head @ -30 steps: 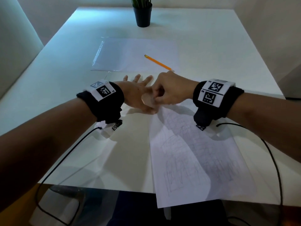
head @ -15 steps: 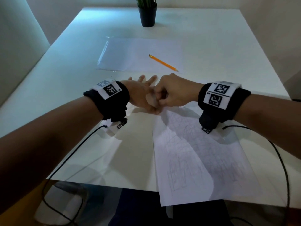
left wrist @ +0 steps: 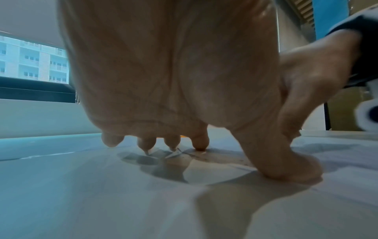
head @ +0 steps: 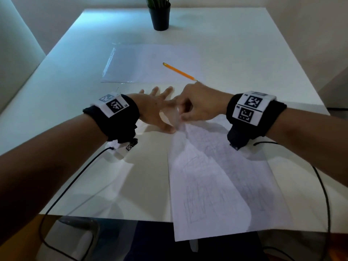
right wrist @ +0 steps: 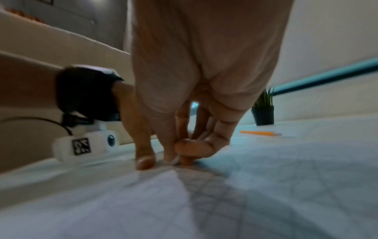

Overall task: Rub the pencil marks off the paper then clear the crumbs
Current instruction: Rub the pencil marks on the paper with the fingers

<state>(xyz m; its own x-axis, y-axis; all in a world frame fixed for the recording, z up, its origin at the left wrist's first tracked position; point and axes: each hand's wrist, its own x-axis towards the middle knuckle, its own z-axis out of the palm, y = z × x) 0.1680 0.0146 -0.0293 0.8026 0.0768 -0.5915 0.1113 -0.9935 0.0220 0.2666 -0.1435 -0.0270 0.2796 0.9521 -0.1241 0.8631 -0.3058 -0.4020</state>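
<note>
A white paper (head: 216, 185) covered in faint pencil lines lies on the table, its near end hanging over the front edge. My left hand (head: 156, 106) is spread flat at the paper's far left corner, and its thumb (left wrist: 286, 166) presses the sheet down. My right hand (head: 190, 110) is curled just right of it, in the crook beside that thumb. Thumb and fingers of my right hand (right wrist: 180, 152) pinch a small white eraser (right wrist: 174, 160) against the paper. Most of the eraser is hidden by the fingers.
An orange pencil (head: 179, 71) lies just beyond my right hand, on a clear plastic sleeve (head: 143, 65). A black plant pot (head: 160, 17) stands at the table's far edge. Black cables trail from both wristbands over the table's near edge.
My right hand has shifted only slightly at the paper's corner, still pinching the eraser. The left hand stays planted in place.
</note>
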